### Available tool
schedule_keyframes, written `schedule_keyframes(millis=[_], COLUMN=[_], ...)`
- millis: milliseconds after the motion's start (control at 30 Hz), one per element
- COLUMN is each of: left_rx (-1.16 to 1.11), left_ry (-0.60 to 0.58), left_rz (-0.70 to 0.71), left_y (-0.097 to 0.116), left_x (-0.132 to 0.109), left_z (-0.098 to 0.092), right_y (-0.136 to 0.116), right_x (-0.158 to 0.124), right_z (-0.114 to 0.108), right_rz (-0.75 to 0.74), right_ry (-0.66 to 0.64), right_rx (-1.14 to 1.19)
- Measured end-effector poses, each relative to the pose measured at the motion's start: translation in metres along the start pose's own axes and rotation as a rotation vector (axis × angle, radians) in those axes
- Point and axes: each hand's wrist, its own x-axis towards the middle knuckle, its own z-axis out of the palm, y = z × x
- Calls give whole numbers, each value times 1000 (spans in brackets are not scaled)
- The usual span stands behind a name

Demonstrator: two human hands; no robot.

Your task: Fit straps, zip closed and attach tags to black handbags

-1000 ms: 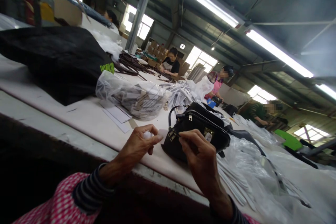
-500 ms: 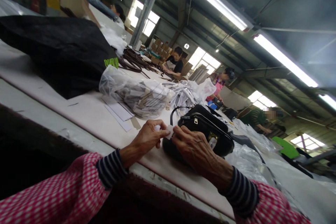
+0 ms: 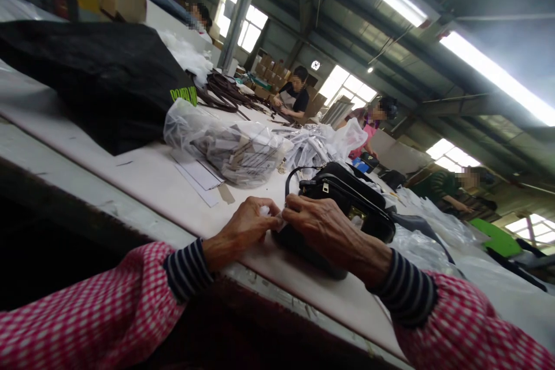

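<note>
My left hand [image 3: 248, 228] is closed in a pinch on a small piece of thin white wrapping [image 3: 264, 211], part of which shows between thumb and forefinger. Its fingertips almost meet those of my right hand [image 3: 329, 231], which also pinches the white piece. Just behind and under my right hand a black handbag [image 3: 366, 205] rests on the table, with a zip, a gold-coloured clasp and a thin strap loop at its left end. My right hand covers part of the bag's front. What the right fingertips grip is mostly hidden.
A clear plastic bag of grey-white pieces [image 3: 243, 153] lies beyond my hands, beside flat white cards [image 3: 197, 179]. A large black sheet-like bag [image 3: 95, 81] covers the table's left. Clear plastic film [image 3: 416, 248] lies right. Several people work farther back; the table edge [image 3: 143, 225] runs close by.
The view has shifted slightly. My hands have drawn closer together, and less of the white piece shows between them. The handbag stays in its place on the table.
</note>
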Motion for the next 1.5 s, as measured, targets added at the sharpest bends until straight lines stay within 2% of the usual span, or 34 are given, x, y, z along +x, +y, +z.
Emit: schedule_keyframes(millis=[167,267,333,533,700,933,1133,1500], left_rx=[-32,-28,-24,-83,-80,-92,-136,-196], left_ry=[-49,-27,-19,-118,-73,-71,42,-43], left_rz=[58,78,90,135,141,56,-15,-56], left_y=[-4,-8,-8,-3,-4,-2,-1,4], left_x=[0,1,1,-3,0,4,4,6], left_z=[7,7,5,0,-1,1,0,1], right_y=[4,6,7,10,13,16,17,18], right_x=[14,20,20,16,16,23,24,27], right_z=[-11,-12,-10,-6,-11,-16,-18,-26], right_rz=[12,13,10,-26,-46,-20,-6,76], right_ry=[-58,-81,-70,-19,-70,-130,-82,-117], right_rx=[63,23,8,81,60,70,115,126])
